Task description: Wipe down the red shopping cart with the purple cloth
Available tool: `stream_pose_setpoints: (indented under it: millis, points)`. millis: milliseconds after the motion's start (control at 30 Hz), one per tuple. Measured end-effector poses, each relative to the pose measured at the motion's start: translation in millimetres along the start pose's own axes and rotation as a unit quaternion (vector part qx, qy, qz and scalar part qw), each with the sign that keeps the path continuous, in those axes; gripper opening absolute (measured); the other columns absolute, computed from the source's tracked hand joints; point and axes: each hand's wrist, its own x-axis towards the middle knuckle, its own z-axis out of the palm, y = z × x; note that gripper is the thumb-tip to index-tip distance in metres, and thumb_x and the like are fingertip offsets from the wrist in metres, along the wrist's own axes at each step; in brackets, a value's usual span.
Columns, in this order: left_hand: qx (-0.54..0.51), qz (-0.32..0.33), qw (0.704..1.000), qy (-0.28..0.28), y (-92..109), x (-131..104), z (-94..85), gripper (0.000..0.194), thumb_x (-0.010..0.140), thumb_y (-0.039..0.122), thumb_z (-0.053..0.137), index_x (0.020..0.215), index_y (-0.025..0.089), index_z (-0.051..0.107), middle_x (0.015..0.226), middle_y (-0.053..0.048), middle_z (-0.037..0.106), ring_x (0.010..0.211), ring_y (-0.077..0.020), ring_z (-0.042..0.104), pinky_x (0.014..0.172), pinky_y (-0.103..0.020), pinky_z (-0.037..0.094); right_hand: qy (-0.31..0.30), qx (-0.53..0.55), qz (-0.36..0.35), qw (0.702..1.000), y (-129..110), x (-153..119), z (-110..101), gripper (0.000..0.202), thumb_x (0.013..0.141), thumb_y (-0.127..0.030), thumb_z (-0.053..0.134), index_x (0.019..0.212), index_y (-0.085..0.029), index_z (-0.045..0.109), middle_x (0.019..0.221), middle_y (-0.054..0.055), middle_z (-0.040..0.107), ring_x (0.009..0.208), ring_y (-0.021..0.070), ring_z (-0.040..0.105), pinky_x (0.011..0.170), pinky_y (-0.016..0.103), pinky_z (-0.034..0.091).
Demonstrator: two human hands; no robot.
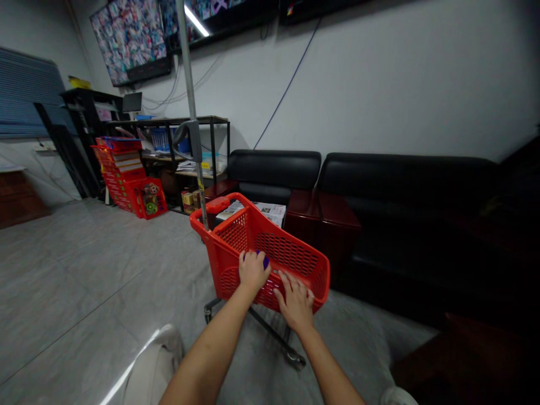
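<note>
- A person's bare left hand (253,271) reaches over the near side of a red plastic shopping cart basket (291,247) with perforated walls; its grip is closed around a small purple object (266,262).
- The purple object is mostly hidden by the fingers, so its full shape and material cannot be told; it is at the basket's near side, left of the right hand.
- The right hand (297,301) is at the near rim, just beside the left; its grip is open, palm down, fingers spread and pointing into the basket.
- The basket stands in front of the person on a dark metal base with casters (296,361), on a smooth grey floor (84,287).
- A tall silver metal pole (189,73) rises at the basket's left end, near its red handle, with a grey plastic bracket (196,142) partway up.
- Behind the cart are a black padded sofa (274,169) with dark red wooden armrests (338,212) and a printed newspaper (272,212).
- Farther left, red boxes (116,174) are stacked beside a black-framed shelf (215,120).
- High on the pale wall hangs a large screen (130,39) with a busy, multicoloured picture.
</note>
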Motion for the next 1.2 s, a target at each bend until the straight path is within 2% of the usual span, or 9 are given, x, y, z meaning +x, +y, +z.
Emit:
stream_pose_setpoints:
  millis: [100,267,400,600,667,767,967,1067,1200]
  points:
    - [0.018,0.018,1.0,-0.015,-19.7,9.2,-11.1,0.026,0.09,0.043,0.052,0.105,0.024,0.062,0.101,-0.007,0.069,0.102,-0.0234,0.058,0.112,-0.045,0.02,-0.007,0.006,-0.003,1.0,0.7,-0.2,-1.8,0.056,0.097,-0.052,0.032,0.149,-0.033,0.036,0.147,0.006,0.048,0.129,0.0258,0.041,0.106,0.047,0.027]
    - [0.053,-0.023,0.998,-0.001,-52.8,27.2,-29.4,0.027,0.09,0.044,0.052,0.104,0.023,0.063,0.101,-0.007,0.07,0.101,-0.0241,0.058,0.112,-0.045,0.02,0.0,0.016,-0.004,1.0,-5.9,0.6,-3.7,0.056,0.097,-0.052,0.032,0.149,-0.032,0.038,0.147,0.007,0.048,0.128,0.0269,0.041,0.105,0.049,0.028]
    - [0.041,-0.049,0.998,0.015,-33.8,18.6,-17.9,0.026,0.09,0.041,0.052,0.106,0.022,0.062,0.104,-0.008,0.069,0.105,-0.0243,0.057,0.11,-0.044,0.024,0.01,0.023,-0.003,1.0,-10.9,1.4,-0.7,0.056,0.097,-0.051,0.032,0.148,-0.03,0.039,0.148,0.008,0.047,0.128,0.0275,0.041,0.106,0.05,0.027]
    - [-0.016,0.003,1.0,0.001,16.5,-8.4,12.0,0.021,0.091,0.038,0.052,0.104,0.023,0.06,0.102,-0.006,0.067,0.104,-0.0229,0.057,0.108,-0.043,0.028,0.008,0.016,-0.006,1.0,-9.9,0.6,2.0,0.052,0.098,-0.043,0.031,0.146,-0.028,0.043,0.147,0.008,0.048,0.128,0.0276,0.041,0.106,0.05,0.027]
    - [-0.016,0.023,1.0,-0.007,15.5,-8.8,12.0,0.022,0.091,0.04,0.052,0.105,0.025,0.06,0.101,-0.004,0.068,0.103,-0.0227,0.058,0.11,-0.043,0.026,0.0,0.014,-0.005,1.0,-8.2,0.2,1.2,0.052,0.098,-0.042,0.031,0.147,-0.028,0.042,0.148,0.008,0.047,0.128,0.0268,0.041,0.107,0.049,0.027]
    - [0.004,0.04,0.999,-0.013,-4.4,-0.2,2.5,0.025,0.091,0.043,0.052,0.108,0.026,0.06,0.101,-0.004,0.069,0.102,-0.0228,0.059,0.111,-0.046,0.023,-0.005,0.013,-0.008,1.0,-6.8,-0.1,0.8,0.052,0.099,-0.044,0.03,0.148,-0.03,0.038,0.149,0.007,0.046,0.129,0.0256,0.041,0.107,0.048,0.027]
    - [0.025,-0.026,0.999,0.008,-39.9,15.8,-15.8,0.022,0.092,0.041,0.051,0.107,0.027,0.06,0.104,-0.005,0.068,0.104,-0.0239,0.057,0.111,-0.047,0.022,0.012,0.013,-0.004,1.0,-13.2,-0.1,7.2,0.055,0.097,-0.049,0.033,0.149,-0.03,0.037,0.149,0.008,0.046,0.129,0.0272,0.041,0.106,0.048,0.026]
    - [0.014,-0.05,0.998,0.02,-29.4,12.0,-9.7,0.024,0.09,0.037,0.053,0.111,0.026,0.06,0.106,-0.006,0.067,0.107,-0.0246,0.055,0.111,-0.046,0.023,0.019,0.009,0.002,1.0,-17.6,-0.4,7.8,0.056,0.098,-0.049,0.033,0.148,-0.028,0.039,0.149,0.009,0.045,0.129,0.0281,0.04,0.105,0.049,0.026]
    - [-0.021,-0.038,0.999,0.012,1.8,-2.4,8.4,0.024,0.091,0.036,0.052,0.112,0.026,0.059,0.107,-0.006,0.066,0.108,-0.0243,0.054,0.111,-0.046,0.024,0.012,0.005,0.005,1.0,-18.4,-0.9,3.9,0.055,0.098,-0.047,0.033,0.148,-0.026,0.04,0.149,0.009,0.045,0.129,0.028,0.04,0.105,0.049,0.026]
